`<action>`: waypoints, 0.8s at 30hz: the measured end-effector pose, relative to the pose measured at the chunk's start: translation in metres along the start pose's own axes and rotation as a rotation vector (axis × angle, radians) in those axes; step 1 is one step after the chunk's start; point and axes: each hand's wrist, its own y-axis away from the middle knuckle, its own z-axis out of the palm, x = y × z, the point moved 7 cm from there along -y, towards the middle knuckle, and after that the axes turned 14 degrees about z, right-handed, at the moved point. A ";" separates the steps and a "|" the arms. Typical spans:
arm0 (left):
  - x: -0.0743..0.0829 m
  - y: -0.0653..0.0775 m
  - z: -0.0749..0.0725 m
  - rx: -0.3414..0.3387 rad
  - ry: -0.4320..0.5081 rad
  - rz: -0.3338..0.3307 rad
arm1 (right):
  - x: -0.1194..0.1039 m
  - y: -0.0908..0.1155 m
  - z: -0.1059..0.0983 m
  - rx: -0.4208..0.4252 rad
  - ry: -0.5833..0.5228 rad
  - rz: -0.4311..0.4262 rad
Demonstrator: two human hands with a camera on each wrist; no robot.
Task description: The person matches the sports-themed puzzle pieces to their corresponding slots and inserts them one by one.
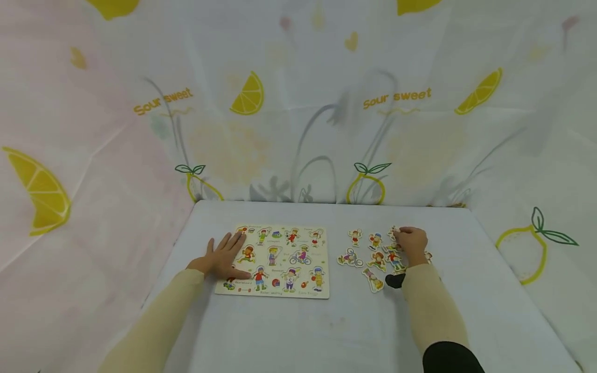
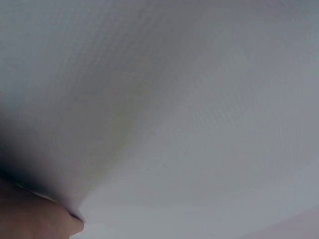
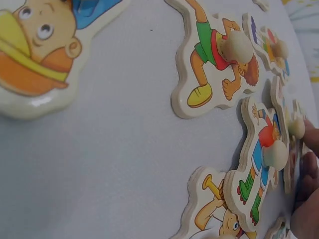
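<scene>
A wooden puzzle board [image 1: 275,296] with printed sports children lies on the table. My left hand [image 1: 224,256] rests spread on its left side; only a bit of this hand [image 2: 37,216] shows in the left wrist view. To the board's right, my right hand [image 1: 412,244] has its fingers curled at the far end of a group of loose puzzle pieces. In the right wrist view, its fingertips [image 3: 310,137] pinch the round wooden knob [image 3: 297,128] of a piece largely hidden behind others. Nearby lie a roller-skater piece [image 3: 264,132] and a runner piece [image 3: 202,74], both with knobs.
Other loose pieces, among them a cyclist piece [image 1: 350,258] and a tilted piece [image 1: 373,280], lie between the board and my right forearm. The white table [image 1: 298,336] meets a lemon-print cloth [image 1: 298,145] at the back and sides.
</scene>
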 end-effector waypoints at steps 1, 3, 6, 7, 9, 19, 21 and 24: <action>0.000 0.000 0.000 0.005 -0.004 0.000 | 0.000 -0.001 0.000 0.002 0.002 -0.001; 0.001 0.001 -0.001 0.026 0.000 0.006 | -0.001 -0.003 0.001 0.011 0.011 -0.012; 0.003 0.003 -0.003 0.060 0.012 0.023 | -0.004 -0.003 0.001 0.035 0.035 -0.052; 0.002 0.003 -0.002 0.059 -0.001 0.016 | -0.005 -0.002 0.001 0.045 0.043 -0.063; 0.001 0.006 -0.003 0.064 -0.003 0.008 | -0.008 0.000 0.003 0.057 0.065 -0.085; 0.000 0.009 -0.007 0.076 0.011 -0.006 | -0.035 0.016 0.006 0.023 0.047 -0.188; 0.001 0.009 -0.005 0.064 0.016 -0.014 | -0.041 0.020 0.008 -0.018 0.036 -0.196; 0.003 0.006 -0.002 0.061 0.015 -0.027 | -0.049 0.024 0.012 -0.047 0.059 -0.232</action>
